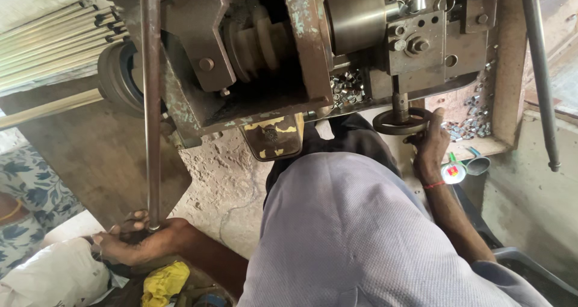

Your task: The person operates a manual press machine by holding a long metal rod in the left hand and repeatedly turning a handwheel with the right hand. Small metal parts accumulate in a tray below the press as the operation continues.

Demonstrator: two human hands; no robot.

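You are sitting at a worn metal lathe-like machine (259, 60) and, at the far left, your left hand (135, 242) is closing around the lower end of a long, thin steel rod (150, 102), fingers curled about its tip, so the rod is standing almost upright from your grip up into the machine's left end. Beside that hand a white sack (54, 277) and a crumpled yellow rag (164, 281) are lying, soft against all the hard iron. Moving right, the machine's body is showing chipped, greenish paint, a stepped pulley (259, 45) and a smooth cylindrical chuck (355, 18). Further right, your right hand (432, 143) is resting on the small round handwheel (402, 121) at the machine's front edge, thumb raised and fingers hooked loosely on its rim rather than clenched. Small shiny cut pieces (469, 126) are piling up in the tray behind it. To my eye you are feeding the rod while setting the slide; the next move seems to call for a steady push from the left and a slow, even turn of the wheel.
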